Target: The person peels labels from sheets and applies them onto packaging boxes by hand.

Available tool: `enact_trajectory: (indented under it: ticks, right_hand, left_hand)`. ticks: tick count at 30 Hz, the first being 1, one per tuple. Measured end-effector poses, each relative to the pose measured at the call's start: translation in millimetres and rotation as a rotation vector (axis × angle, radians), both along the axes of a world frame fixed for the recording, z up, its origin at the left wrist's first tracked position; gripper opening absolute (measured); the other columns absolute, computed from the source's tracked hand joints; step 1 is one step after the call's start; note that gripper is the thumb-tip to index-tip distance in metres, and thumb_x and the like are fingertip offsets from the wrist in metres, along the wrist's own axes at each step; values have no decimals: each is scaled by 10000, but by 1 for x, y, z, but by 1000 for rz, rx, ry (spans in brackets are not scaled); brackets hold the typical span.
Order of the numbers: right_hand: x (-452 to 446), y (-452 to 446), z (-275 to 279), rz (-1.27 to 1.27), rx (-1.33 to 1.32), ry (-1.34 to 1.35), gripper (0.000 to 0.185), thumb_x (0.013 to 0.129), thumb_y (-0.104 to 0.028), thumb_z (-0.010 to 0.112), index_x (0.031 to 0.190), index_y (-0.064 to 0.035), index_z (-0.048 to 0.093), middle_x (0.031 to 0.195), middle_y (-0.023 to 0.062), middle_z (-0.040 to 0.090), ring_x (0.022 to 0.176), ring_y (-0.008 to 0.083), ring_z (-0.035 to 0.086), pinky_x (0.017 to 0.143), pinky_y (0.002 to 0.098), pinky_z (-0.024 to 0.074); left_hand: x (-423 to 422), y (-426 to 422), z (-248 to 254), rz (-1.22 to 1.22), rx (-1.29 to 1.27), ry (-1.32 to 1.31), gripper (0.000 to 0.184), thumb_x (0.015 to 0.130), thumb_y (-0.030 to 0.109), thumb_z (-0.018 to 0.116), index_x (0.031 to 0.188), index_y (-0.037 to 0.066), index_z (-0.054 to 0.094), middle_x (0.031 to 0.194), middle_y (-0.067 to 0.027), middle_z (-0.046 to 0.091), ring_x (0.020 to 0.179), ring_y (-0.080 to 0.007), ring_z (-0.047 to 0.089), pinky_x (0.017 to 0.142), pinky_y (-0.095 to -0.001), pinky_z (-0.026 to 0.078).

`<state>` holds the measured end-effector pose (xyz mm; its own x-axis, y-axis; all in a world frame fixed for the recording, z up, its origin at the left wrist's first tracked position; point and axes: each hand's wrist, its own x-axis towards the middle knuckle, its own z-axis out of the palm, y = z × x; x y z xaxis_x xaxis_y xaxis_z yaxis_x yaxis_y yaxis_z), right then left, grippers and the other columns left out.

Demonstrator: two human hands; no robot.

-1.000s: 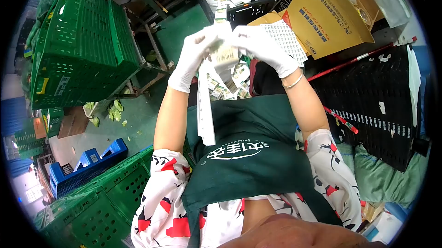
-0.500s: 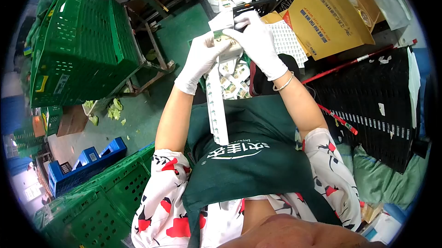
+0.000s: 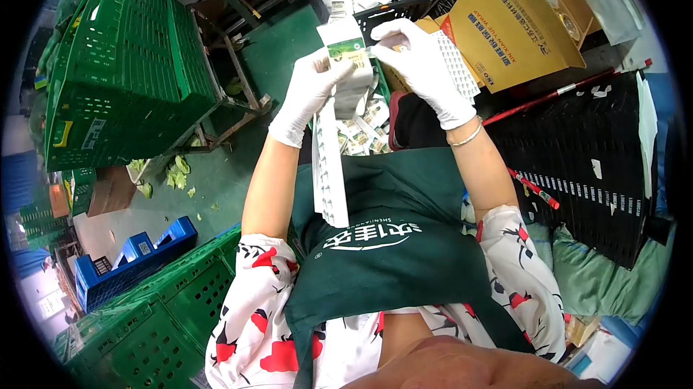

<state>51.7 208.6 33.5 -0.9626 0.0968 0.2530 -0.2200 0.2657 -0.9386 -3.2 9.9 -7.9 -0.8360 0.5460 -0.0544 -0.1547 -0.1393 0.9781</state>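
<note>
My left hand [image 3: 309, 89], in a white glove, is closed on a white packet with a green label [image 3: 348, 53]. Below it, from the same hand, a long folded strip of printed labels [image 3: 329, 172] hangs down over the dark green apron [image 3: 393, 266]. My right hand [image 3: 422, 68], also gloved, is just right of the packet with its fingers curled; its thumb comes close to the packet's edge. Anything between those fingertips is too small to make out. Beneath the hands, a pile of similar packets [image 3: 368, 129] lies in a green container, partly hidden.
A black crate [image 3: 404, 10] with many packets stands ahead. At right are a sheet of labels [image 3: 453, 64], an open cardboard box [image 3: 505, 24] and black crates [image 3: 577, 165]. Green crates [image 3: 115, 71] are stacked at left; a blue crate [image 3: 133, 263] sits lower left.
My right hand has moved right, away from the packet's top, uncovering more of its green label. My left hand has shifted slightly left, still holding the packet and strip.
</note>
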Motion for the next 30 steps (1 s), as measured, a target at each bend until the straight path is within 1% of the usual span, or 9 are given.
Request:
enact_trajectory:
  ticks: [3,7,10,12,15,18,20,28,30]
  right_hand:
    - [-8,-13,-5,-29,139,29,255,819,-133,738,1018,-31,614,1000,92,621,905,175,664,805,298,529]
    - [-5,-27,-2,-419,440,168,317,809,-240,782,993,-36,625,949,82,634,851,142,647,745,299,529]
    - [-6,-14,-13,-38,79,-134,268,852,-257,756,948,-33,646,860,56,656,777,101,619,699,276,514]
    - [5,-9,-11,290,-112,-279,201,895,-212,712,902,-16,670,777,44,667,700,61,597,650,224,489]
    - [17,2,3,401,119,-480,216,890,-184,716,1029,-29,657,873,25,672,785,84,627,732,238,500]
    - [12,3,1,22,34,-123,272,872,-162,727,1095,-29,645,1004,46,673,900,105,635,824,257,504]
    - [5,4,8,-10,-21,5,275,831,-50,703,1095,-11,636,1076,82,625,964,149,639,849,281,528]
    - [-11,-20,4,7,219,80,255,826,-13,672,1076,-20,624,1032,83,612,935,172,645,827,277,530]
    - [-13,-19,-5,-72,354,131,326,781,-99,745,1078,-38,626,1048,114,596,955,212,633,843,311,520]
  left_hand:
    - [7,5,3,-54,27,-38,298,924,117,664,1178,-37,644,1055,-59,698,910,-95,641,819,-252,529]
    - [9,0,10,-48,-1,-27,301,924,130,668,1180,-27,648,1054,-59,702,912,-95,643,821,-251,530]
    - [8,-5,8,-43,-25,45,304,923,151,677,1171,-24,656,1054,-61,702,910,-93,643,823,-256,529]
    - [3,-10,7,25,67,-135,274,927,172,684,1129,-13,678,1013,-37,707,873,-77,640,794,-241,522]
    - [-6,-15,9,76,-2,-61,272,917,177,696,1095,-28,683,958,-30,701,805,-69,621,746,-248,506]
    - [-3,-10,5,29,-24,-42,256,919,127,683,1118,-33,678,1029,-67,708,900,-101,644,815,-259,524]
    - [0,-4,0,-11,-12,2,277,912,114,687,1145,-35,667,1046,-68,707,916,-100,647,831,-259,523]
    - [11,1,6,-114,5,-14,298,909,97,678,1177,-27,633,1063,-57,697,922,-98,646,845,-263,529]
    - [8,-1,4,-125,-27,-5,305,903,102,684,1173,-30,633,1057,-60,696,922,-98,646,848,-265,528]
